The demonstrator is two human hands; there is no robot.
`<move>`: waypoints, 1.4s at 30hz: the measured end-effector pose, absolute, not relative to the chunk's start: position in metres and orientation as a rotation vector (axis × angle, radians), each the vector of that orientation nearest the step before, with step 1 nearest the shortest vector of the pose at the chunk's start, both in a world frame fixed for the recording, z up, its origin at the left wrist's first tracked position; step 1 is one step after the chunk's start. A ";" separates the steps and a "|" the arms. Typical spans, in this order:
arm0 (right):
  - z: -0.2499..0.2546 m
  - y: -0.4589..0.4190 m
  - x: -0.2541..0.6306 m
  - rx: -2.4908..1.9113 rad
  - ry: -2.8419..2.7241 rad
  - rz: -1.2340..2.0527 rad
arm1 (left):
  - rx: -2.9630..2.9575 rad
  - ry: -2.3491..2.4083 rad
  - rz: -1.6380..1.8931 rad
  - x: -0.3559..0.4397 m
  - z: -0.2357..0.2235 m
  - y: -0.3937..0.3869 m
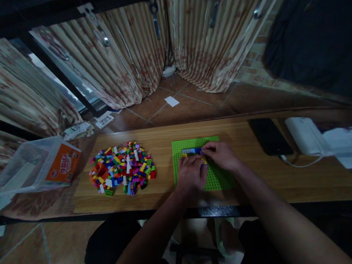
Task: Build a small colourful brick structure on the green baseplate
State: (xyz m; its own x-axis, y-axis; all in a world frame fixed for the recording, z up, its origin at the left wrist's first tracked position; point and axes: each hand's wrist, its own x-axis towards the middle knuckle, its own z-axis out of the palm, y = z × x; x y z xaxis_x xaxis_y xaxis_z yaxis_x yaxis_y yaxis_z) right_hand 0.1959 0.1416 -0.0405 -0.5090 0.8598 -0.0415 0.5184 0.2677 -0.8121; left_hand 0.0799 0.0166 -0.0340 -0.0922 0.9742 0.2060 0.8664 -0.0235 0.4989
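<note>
A green studded baseplate (215,182) lies on the wooden table in front of me. Near its far edge sits a row of toy building bricks, with a light blue-grey brick (188,151) at the left and a dark blue brick (197,150) at the right. My right hand (222,154) comes in from the right, its thumb and fingertips pinched at the end of the dark blue brick. My left hand (191,173) is curled low over the plate's middle, covering yellow and blue bricks; what its fingers hold is hidden.
Left of the plate is a pile of mixed bricks (122,168). A clear plastic box (38,165) with an orange label stands beyond the table's left end. On the right lie a black phone (270,136), a white device (304,135) and a cable (303,164).
</note>
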 end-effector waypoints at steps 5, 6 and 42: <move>-0.040 0.142 0.196 -1.235 -2.135 1.134 | 1.840 2.252 0.725 0.066 -0.028 0.036; -0.040 0.142 0.196 -1.237 -2.134 1.132 | 1.874 2.249 0.674 0.065 -0.026 0.040; -0.038 0.141 0.202 -1.121 -2.148 1.227 | 1.817 2.313 0.688 0.077 -0.030 0.048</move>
State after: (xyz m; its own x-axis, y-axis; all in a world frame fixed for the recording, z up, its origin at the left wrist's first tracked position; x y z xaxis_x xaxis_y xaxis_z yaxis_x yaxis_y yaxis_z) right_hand 0.2018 0.1406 -0.0383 -0.5852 0.8104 -0.0296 0.4370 0.2844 -0.8533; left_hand 0.0772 0.0484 -0.0305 -0.2720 0.9452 0.1804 0.8902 0.1760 0.4202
